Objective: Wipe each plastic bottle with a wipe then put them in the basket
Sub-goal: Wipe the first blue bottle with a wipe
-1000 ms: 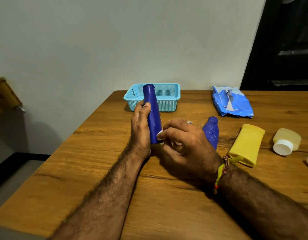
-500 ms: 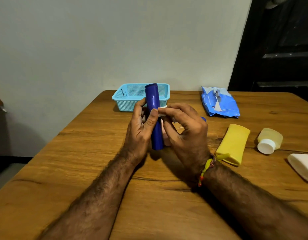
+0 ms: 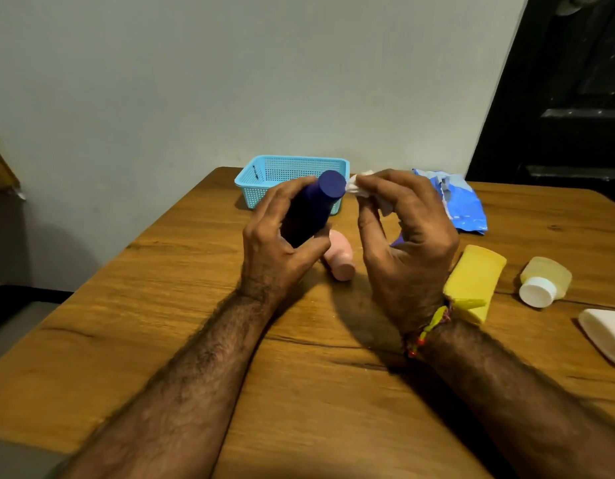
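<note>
My left hand (image 3: 282,247) grips a dark blue cylindrical bottle (image 3: 316,205), tilted with its flat end toward me and lifted off the table. My right hand (image 3: 406,236) pinches a crumpled white wipe (image 3: 363,188) against the bottle's upper end. The light blue mesh basket (image 3: 264,174) stands behind the hands near the wall. A pink bottle (image 3: 340,261) lies on the table below my hands. A yellow bottle (image 3: 475,281), a pale yellow bottle with a white cap (image 3: 544,281) and a white bottle (image 3: 606,333) lie to the right.
A blue wipe packet (image 3: 461,205) lies at the back right of the wooden table (image 3: 161,305). A sliver of another blue bottle (image 3: 397,240) shows behind my right hand. The wall is close behind the basket; the table's left edge drops to the floor.
The blue bottle went from upright to tilted toward me and rose off the table. My right hand slid the wipe up from the bottle's base to its top. A pink bottle has come into sight.
</note>
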